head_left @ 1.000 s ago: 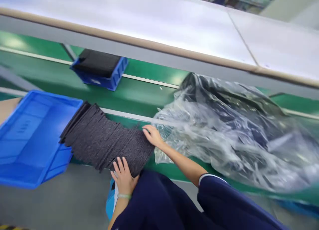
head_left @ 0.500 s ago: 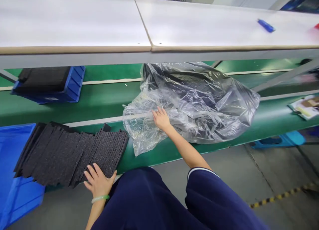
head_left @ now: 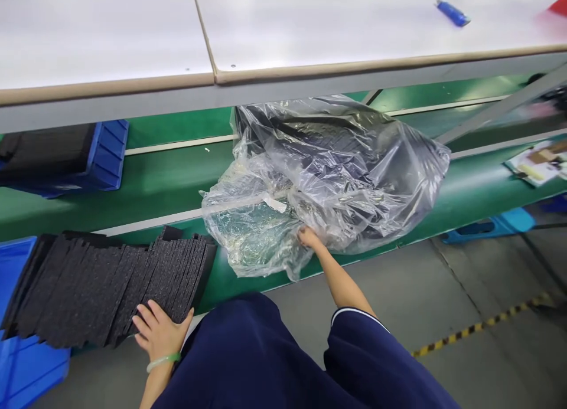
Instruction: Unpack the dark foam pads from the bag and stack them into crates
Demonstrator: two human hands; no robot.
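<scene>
Black foam sheets (head_left: 119,285) press against the spread fingers (head_left: 148,317) of the left hand (head_left: 159,335), which lies open at their near edge, touching them without closing on them; a pale green bangle (head_left: 163,362) circles that wrist. The sheets are fanned in an overlapping row across a green conveyor belt (head_left: 155,190), with their left end lying over a blue plastic crate (head_left: 26,367). Well apart from them, the right hand (head_left: 310,239) sits at the lower edge of a clear plastic bag (head_left: 328,173), its fingers (head_left: 305,235) curled narrowly into the crumpled film with the tips hidden, so whether they pinch it cannot be told. Dark contents show through the bag, which lies slumped on the belt. A navy sleeve (head_left: 354,344) covers the right upper arm. Farther off, a second blue crate (head_left: 108,155) piled with dark sheets stands on the belt, below the tan-edged rim of a white tabletop (head_left: 101,31) that carries a small blue object (head_left: 452,13). Printed papers (head_left: 538,164) lie at the belt's right side, above a grey floor (head_left: 398,291) marked with yellow-and-black hazard tape (head_left: 478,329).
</scene>
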